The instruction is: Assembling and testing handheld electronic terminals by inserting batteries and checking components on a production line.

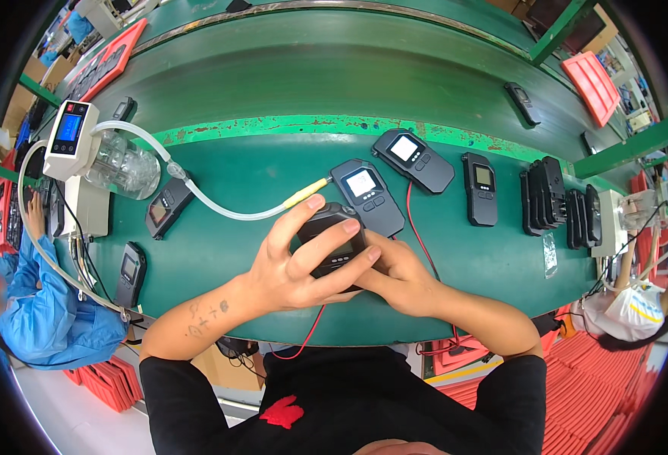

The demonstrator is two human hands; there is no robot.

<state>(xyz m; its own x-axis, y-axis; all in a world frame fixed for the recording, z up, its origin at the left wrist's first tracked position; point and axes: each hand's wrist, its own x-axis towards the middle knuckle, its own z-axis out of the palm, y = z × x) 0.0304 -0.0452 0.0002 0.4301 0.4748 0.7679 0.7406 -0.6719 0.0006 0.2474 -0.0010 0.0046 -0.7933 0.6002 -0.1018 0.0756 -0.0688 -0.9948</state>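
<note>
Close in front of my body, my left hand [288,265] has its fingers spread across a black handheld meter [335,236]. My right hand [401,279] grips the same meter from its right side and below. The meter's small screen is partly hidden by my fingers. Just beyond my hands lies a second black handheld meter [380,205] with a lit screen. A yellow-tipped clear tube [235,214] reaches its top left corner. Another lit meter [425,164] lies tilted to the right of it, and a red cable [416,227] runs down from there.
A white unit with a blue display [66,130] and clear jar [125,165] stands at left. More meters lie around the green table [258,163], with a row of black ones [548,199] at right. A conveyor belt [334,68] runs behind. A person in blue [53,303] sits at left.
</note>
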